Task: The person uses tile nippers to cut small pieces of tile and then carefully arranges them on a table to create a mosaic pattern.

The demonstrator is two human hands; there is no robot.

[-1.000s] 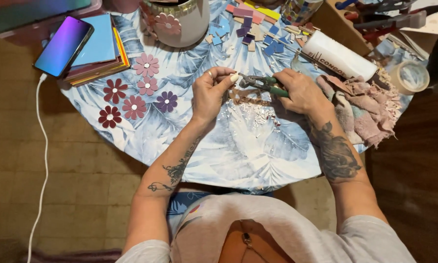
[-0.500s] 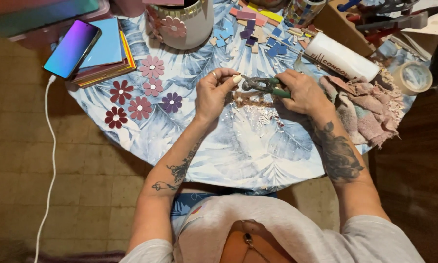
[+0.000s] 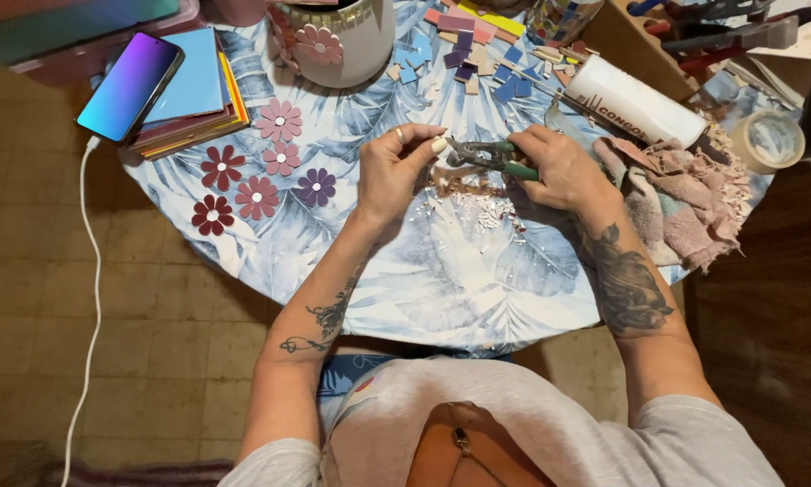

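Right hand (image 3: 557, 169) grip closed around green-handled nippers (image 3: 488, 154), their tip at left hand (image 3: 396, 176) pinched fingertips.

surface (image 3: 477, 289): pale blue and white leaf print
nippers (image 3: 491, 155): green handles
flowers (image 3: 256, 180): pink, maroon, purple, white centres
rag (image 3: 685, 203): dusty pink

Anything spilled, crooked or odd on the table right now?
Small pale chips lie scattered loose on the leaf-print tablecloth, just below the nippers held by the right hand. The phone rests tilted on a stack of coloured sheets, overhanging the table edge. The left hand pinches something tiny at the nippers' tip; nothing else stands out.
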